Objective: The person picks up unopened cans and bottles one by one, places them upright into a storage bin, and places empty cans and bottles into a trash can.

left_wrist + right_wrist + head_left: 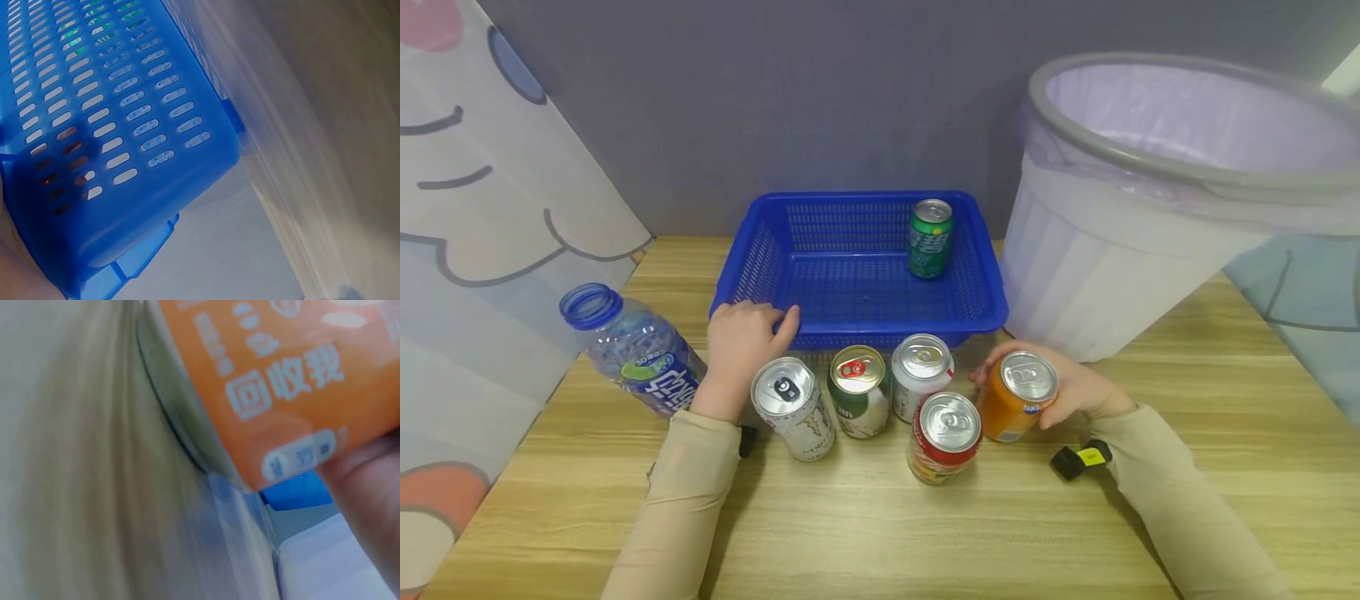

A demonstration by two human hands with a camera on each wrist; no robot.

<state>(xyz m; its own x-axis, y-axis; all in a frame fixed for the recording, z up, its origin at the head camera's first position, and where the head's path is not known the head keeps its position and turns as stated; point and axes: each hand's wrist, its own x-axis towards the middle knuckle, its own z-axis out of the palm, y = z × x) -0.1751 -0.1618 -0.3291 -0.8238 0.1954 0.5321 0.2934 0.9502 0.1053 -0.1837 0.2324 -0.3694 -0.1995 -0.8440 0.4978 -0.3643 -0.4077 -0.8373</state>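
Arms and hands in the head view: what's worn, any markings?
Left hand and right hand: gloveless. Left sleeve and right sleeve: plain beige, long. Black device with yellow label at right wrist; label text unreadable. Black piece shows at left wrist.

The orange Fanta can (1006, 410) reads "FANT" from the head view and "回收我" in white from the right wrist. On the green Sprite can (930, 243), "碧" is legible. The bottle label's (662, 381) lettering is unclear.

Wood-grain table (865, 533), basket (887, 327), cans (946, 442), bottle (653, 367), bin (1082, 258)
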